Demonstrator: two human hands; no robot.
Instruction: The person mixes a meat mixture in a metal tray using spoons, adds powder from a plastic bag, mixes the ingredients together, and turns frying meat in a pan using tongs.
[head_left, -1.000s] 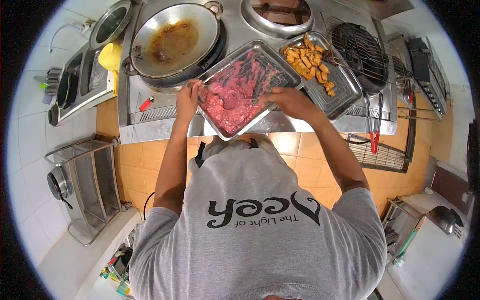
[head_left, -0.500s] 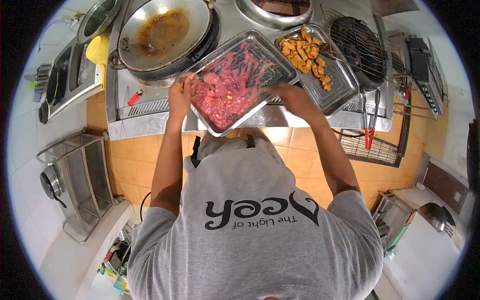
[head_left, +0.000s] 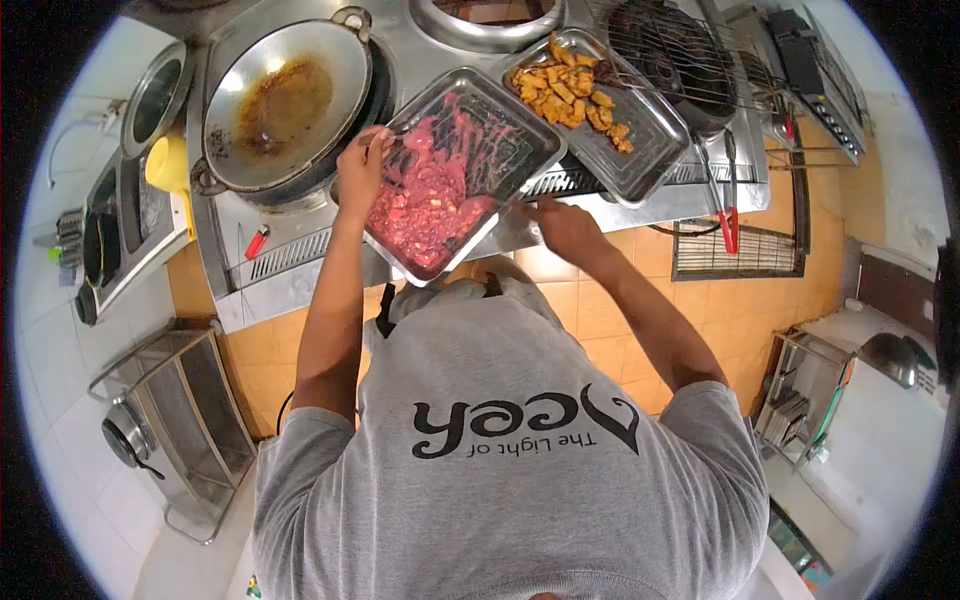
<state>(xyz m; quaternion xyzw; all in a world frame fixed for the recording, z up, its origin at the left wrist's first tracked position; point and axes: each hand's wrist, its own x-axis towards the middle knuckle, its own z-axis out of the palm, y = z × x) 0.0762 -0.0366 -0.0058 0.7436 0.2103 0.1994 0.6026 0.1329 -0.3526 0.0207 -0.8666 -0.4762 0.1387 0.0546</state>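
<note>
My left hand (head_left: 363, 168) is closed on the left rim of a metal tray (head_left: 520, 112), which lies at an angle at the counter's front. Raw, reddish cut meat (head_left: 425, 205) is heaped toward the tray's near corner, with pink smears higher up. My right hand (head_left: 566, 228) is closed around the thin handle of a utensil (head_left: 512, 207), seemingly a spoon. The utensil's far end reaches into the meat by the tray's right edge, so its head is not clearly visible. Behind and right, a second metal tray (head_left: 640, 160) holds browned fried pieces (head_left: 570, 90).
A wok (head_left: 340, 75) with brownish oil sits on a burner at the left. Near it are a red lighter (head_left: 257, 242) and a yellow dipper (head_left: 168, 165). Red-handled tongs (head_left: 727, 230) overhang the front edge. A wire rack (head_left: 670, 50) covers a burner at the right.
The view has turned slightly. My right hand has come nearer the tray's front right edge with the utensil, and the meat is gathered more toward the near corner. My left hand keeps its hold.
</note>
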